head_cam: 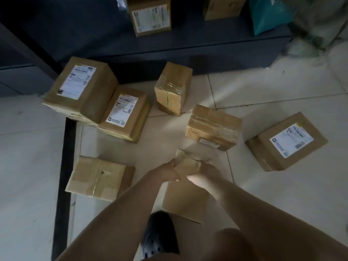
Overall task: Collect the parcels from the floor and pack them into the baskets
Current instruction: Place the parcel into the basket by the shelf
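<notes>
Gripping the small taped parcel (188, 162) just above the floor tiles (282, 185), our left hand (172, 171) and right hand (205, 169) pinch its opposite ends, and we judge it could slip onto the cardboard box (185, 201) beneath, since tape is slick.

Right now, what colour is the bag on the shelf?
Teal bag, on the shelf, head view.

Arms: both bare, with no sleeves showing up to the frame's lower edge.
Left hand (172, 169): bare, no glove; ring or watch cannot be told.
Right hand (204, 171): bare, blurred.
Footwear: dark perforated clog-style shoe (160, 234), below the hands, pale spots near its toe.
</notes>
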Demonstrator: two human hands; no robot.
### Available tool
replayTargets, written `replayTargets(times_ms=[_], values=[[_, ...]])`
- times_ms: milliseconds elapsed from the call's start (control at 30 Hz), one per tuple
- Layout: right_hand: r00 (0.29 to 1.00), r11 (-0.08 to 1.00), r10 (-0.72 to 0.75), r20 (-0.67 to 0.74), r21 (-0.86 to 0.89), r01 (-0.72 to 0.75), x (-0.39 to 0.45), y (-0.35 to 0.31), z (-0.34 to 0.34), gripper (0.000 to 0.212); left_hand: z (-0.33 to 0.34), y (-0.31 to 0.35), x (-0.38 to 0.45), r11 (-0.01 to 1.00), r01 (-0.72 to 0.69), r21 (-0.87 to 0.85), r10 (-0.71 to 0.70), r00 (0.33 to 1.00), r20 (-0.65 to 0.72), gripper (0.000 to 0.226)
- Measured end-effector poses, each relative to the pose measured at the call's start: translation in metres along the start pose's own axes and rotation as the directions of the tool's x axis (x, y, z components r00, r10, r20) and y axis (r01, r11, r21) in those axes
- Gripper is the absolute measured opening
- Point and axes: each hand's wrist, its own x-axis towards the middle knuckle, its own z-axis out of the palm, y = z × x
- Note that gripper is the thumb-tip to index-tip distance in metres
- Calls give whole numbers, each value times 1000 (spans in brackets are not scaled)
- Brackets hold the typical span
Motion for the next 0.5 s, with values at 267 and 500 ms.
replayTargets(times_ms=[267,500], values=[[943,961,-182,-279,151,230,33,-12,14,57,-17,-9,20,884,-184,-430,-47,881,-472,89],[996,659,16,-87,750,55,37,-8,25,46,13,-6,10,987,68,-144,-128,880,-458,100]])
